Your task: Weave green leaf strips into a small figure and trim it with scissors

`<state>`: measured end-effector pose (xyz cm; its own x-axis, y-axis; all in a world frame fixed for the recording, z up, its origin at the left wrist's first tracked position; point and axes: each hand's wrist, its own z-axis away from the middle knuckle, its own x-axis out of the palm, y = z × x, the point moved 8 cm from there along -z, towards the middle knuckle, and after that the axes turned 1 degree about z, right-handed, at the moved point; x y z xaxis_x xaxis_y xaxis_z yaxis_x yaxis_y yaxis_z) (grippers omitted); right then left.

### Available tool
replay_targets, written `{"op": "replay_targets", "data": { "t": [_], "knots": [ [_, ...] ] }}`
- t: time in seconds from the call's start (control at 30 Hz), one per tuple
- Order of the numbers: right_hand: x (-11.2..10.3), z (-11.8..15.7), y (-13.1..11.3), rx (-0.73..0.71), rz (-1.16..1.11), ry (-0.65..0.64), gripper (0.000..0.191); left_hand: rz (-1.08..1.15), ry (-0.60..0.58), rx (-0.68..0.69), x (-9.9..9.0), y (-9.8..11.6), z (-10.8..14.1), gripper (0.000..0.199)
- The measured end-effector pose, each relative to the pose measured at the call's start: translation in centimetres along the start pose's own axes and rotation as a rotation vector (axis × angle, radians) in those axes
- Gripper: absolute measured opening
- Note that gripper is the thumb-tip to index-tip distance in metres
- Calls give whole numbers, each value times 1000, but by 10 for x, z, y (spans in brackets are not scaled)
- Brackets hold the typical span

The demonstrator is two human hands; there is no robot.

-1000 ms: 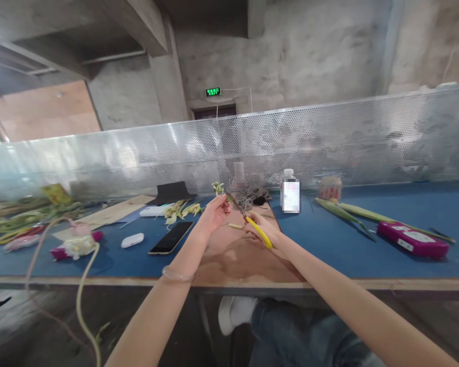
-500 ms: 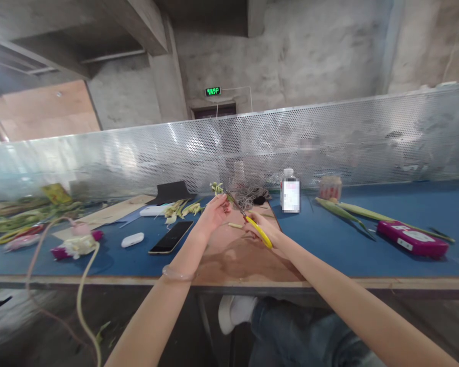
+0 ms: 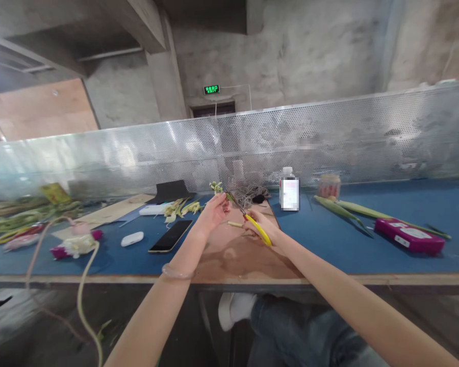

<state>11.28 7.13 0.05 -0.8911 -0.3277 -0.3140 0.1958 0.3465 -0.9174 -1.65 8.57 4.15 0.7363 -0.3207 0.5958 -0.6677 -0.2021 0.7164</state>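
Observation:
In the head view, my left hand (image 3: 214,211) is closed on a small pale green artificial-looking flower (image 3: 215,187), whose head shows above my fingers. My right hand (image 3: 260,227) grips yellow-handled scissors (image 3: 259,229). Their dark blades (image 3: 236,203) point up and left, with the tips close to the stem beside my left fingers. Whether the blades touch the stem I cannot make out. Below them, a short pale stick (image 3: 235,224) lies on the brown board (image 3: 233,262) between my hands.
Left of my arm lie a black phone (image 3: 171,236), a white case (image 3: 132,239) and more pale flowers (image 3: 181,208). Grey yarn (image 3: 250,196) sits behind my hands. To the right are a bottle (image 3: 289,191), a jar (image 3: 329,186), green leaves (image 3: 344,215) and a magenta box (image 3: 409,235).
Both hands keep nearly the same pose, with the flower and scissors still held. The whole view has shifted very slightly.

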Motion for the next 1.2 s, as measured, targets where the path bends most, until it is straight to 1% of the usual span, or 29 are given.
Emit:
{"op": "replay_targets", "data": {
  "t": [0.77,1.2],
  "knots": [
    [-2,5,-11,-59,101,7,15,37,-29,-20,-1,-2,-1,9],
    [-4,3,-10,-78,138,21,15,47,-39,-16,-1,-3,-3,10]
  ]
}}
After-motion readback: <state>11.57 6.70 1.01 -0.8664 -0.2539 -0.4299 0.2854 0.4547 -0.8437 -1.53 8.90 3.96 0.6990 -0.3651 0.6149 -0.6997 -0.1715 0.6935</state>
